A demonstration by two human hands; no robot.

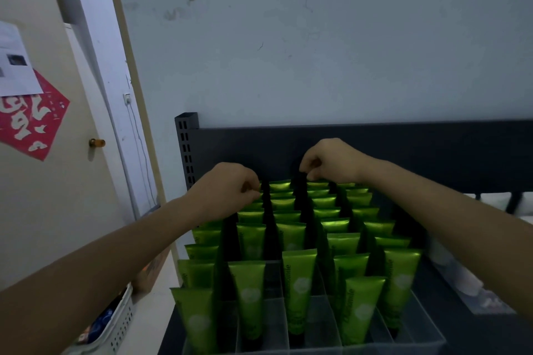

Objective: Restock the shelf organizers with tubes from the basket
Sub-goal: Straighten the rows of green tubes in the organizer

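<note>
Wall (317, 52): pale, scuffed, behind everything.
Door (43, 196): to the left, with a red paper and a white sheet stuck on it.
Shelf (432, 153): dark metal with a back panel, standing against the wall.
Organizer (277, 323): clear plastic, divided into lanes running front to back, sitting on the shelf.
Basket (121, 323): white and perforated, low at the left beside the shelf. Its contents are dim.
Tubes (300, 282): green, standing cap-down in the lanes, most lanes nearly full. They are probably light, soft-walled and slick. The flat crimped top edge is the stiffest place to pinch.
Left hand (227, 190): at the back of the left lanes, fingers curled, tips drawn together against a tube top.
Right hand (331, 160): at the back of the middle lanes, fingers curled just above the tube tops.
Grip, both hands: narrow. Whether either actually pinches a tube cannot be told.
</note>
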